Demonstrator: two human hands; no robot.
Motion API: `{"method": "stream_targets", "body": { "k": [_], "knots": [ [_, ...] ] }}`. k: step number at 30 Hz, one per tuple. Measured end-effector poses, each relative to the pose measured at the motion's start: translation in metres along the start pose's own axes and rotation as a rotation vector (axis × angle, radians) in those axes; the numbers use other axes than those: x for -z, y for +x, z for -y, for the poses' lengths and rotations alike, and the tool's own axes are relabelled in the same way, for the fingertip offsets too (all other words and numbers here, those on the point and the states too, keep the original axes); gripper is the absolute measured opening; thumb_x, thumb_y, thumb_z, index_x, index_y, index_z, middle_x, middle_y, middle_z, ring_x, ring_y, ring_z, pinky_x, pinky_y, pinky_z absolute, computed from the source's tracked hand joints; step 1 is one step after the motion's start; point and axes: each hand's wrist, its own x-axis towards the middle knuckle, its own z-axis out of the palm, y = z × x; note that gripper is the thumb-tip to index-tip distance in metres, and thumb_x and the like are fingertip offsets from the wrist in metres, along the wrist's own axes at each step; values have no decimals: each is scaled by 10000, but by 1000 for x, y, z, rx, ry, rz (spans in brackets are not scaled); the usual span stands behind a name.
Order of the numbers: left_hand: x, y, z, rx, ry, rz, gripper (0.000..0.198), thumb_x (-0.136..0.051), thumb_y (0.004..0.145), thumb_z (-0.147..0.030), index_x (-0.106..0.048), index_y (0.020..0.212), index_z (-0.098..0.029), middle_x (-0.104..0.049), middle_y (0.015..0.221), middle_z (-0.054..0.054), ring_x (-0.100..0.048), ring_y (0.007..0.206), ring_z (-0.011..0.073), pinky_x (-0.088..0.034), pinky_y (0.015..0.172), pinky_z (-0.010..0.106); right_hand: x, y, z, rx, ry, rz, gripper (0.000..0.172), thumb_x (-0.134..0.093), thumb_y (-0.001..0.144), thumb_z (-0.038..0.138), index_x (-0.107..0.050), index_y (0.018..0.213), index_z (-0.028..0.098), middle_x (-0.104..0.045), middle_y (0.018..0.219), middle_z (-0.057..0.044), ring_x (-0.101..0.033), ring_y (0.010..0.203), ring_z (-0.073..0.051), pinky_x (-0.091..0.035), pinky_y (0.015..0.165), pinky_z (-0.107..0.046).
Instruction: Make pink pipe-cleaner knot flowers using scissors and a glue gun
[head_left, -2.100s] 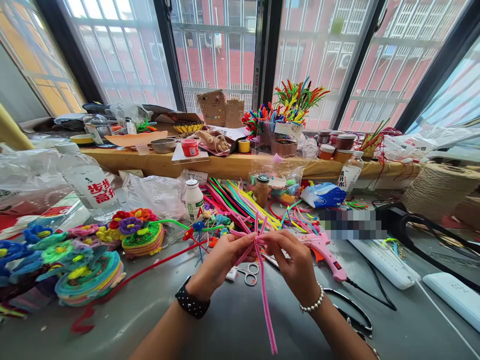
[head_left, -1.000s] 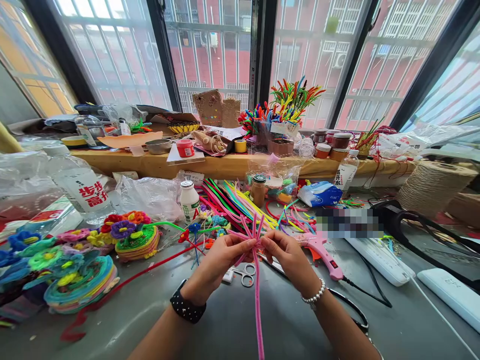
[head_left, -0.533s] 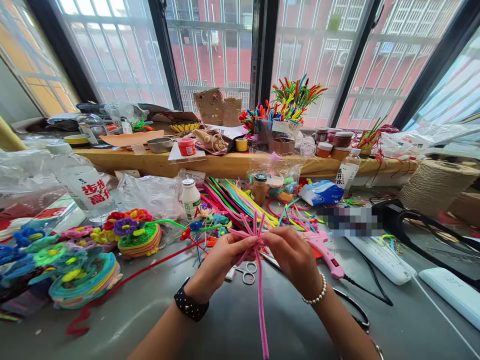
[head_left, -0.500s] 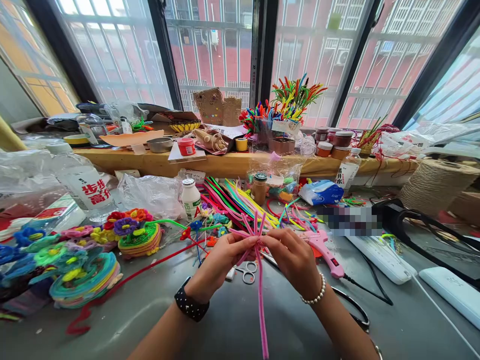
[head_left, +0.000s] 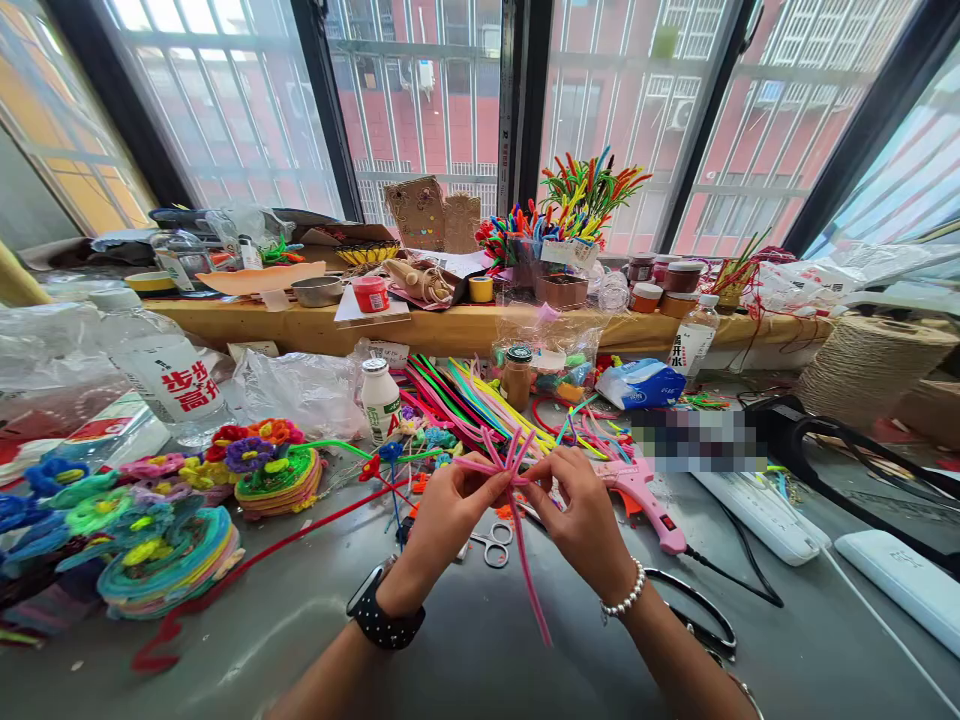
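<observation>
One pink bundle (head_left: 513, 466): right between left hand (head_left: 444, 520) and right hand (head_left: 583, 515), equally near!
Fingers (head_left: 487, 492): both sets pinching it.
Long tail (head_left: 532, 575): dangling below, slanting rightward.

Bright daylight from windows (head_left: 615, 130) | pale glare on tabletop (head_left: 251, 645) | edges stretched (one patch (head_left: 697, 441) pixelated)

Barred windows (head_left: 420, 110) — bright daylight — grey tabletop (head_left: 300, 620)

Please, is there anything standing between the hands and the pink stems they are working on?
Nothing visible does: the left hand and the right hand both pinch the pink stems directly, near where these meet.
</observation>
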Motion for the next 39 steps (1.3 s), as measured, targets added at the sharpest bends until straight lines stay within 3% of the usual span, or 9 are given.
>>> {"method": "stream_targets", "body": {
  "k": [3, 8, 11, 13, 18, 21, 25, 33, 39],
  "knots": [
    [0, -2, 5, -136, 203, -26, 165, -553, 683, -314, -580, 645, -156, -563, 611, 13, -535, 598, 144, -405, 564, 231, -1, 1, 1, -243, 213, 73, 157, -530, 716, 252, -508, 583, 170, -474, 583, 5, -403, 566, -126, -315, 522, -251],
    [-2, -9, 10, -364, 630, -102, 155, -479, 742, -288, -561, 657, -187, -562, 642, 16, -506, 603, 137, -351, 549, 225, -5, 1, -4, -757, 786, 228, 177, -571, 633, 283, -485, 546, 154, -330, 487, 62, -252, 444, -65, -194, 421, -208],
    [-4, -11, 7, -428, 711, -123, 153, -471, 748, -264, -559, 649, -186, -560, 648, 17, -504, 609, 136, -342, 562, 232, -5, 0, -5, -886, 1023, 282, 130, -558, 630, 260, -502, 584, 152, -287, 501, 70, -237, 445, -57, -183, 411, -191],
    [-3, -10, 4, -389, 599, -124, 147, -491, 736, -278, -558, 648, -182, -554, 633, 15, -509, 603, 135, -358, 568, 233, -3, 0, -4, -778, 991, 275, 141, -552, 658, 274, -504, 598, 156, -332, 523, 60, -285, 461, -59, -230, 424, -189],
    [4, -2, -3, -65, 81, -20, 184, -541, 697, -315, -569, 648, -139, -562, 604, 15, -527, 569, 122, -412, 553, 226, 7, 2, -1, -158, 414, 98, 97, -502, 735, 227, -557, 804, 187, -521, 807, -29, -476, 690, -131, -387, 547, -238],
    [5, 2, -3, 65, -44, 47, 197, -587, 657, -312, -586, 632, -116, -557, 553, 6, -503, 529, 101, -408, 532, 212, 10, 2, -6, 200, 4, -12, 187, -476, 749, 143, -562, 900, 212, -545, 845, -46, -481, 769, -163, -419, 653, -293],
    [4, 3, 0, 176, -129, 97, 218, -637, 597, -321, -585, 622, -111, -561, 541, -4, -503, 507, 92, -415, 517, 207, 10, -2, -13, 532, -337, -1, 185, -488, 761, 112, -578, 894, 204, -593, 796, -42, -490, 749, -165, -426, 699, -293],
    [4, 4, 2, 175, -109, 82, 229, -638, 584, -334, -580, 600, -114, -559, 509, -7, -492, 474, 87, -409, 493, 207, 9, -4, -13, 664, -553, -14, 189, -439, 800, 140, -571, 916, 209, -614, 814, -48, -534, 741, -162, -435, 653, -292],
    [4, 3, 0, 107, 8, 37, 214, -615, 607, -320, -550, 572, -119, -535, 500, -10, -481, 474, 91, -399, 485, 207, 2, -5, -12, 516, -409, -11, 122, -491, 761, 146, -589, 814, 195, -592, 838, -47, -500, 759, -168, -432, 663, -294]
  ]
}}
